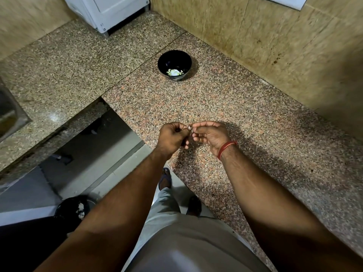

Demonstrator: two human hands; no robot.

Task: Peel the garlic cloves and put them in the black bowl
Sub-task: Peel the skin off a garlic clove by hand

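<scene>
Speckled granite counter, and both hands pinch one garlic clove between left hand and right hand, black bowl straight ahead, well beyond the fingertips.

worktop: speckled granite, pink-brown with black flecks | bowl: glossy black | peeled cloves in bowl: white, pale green | wall tiles: mottled tan-beige | wrist thread: red | trousers: light grey | appliance: white | sink: dull steel grey | bin bag: black
</scene>
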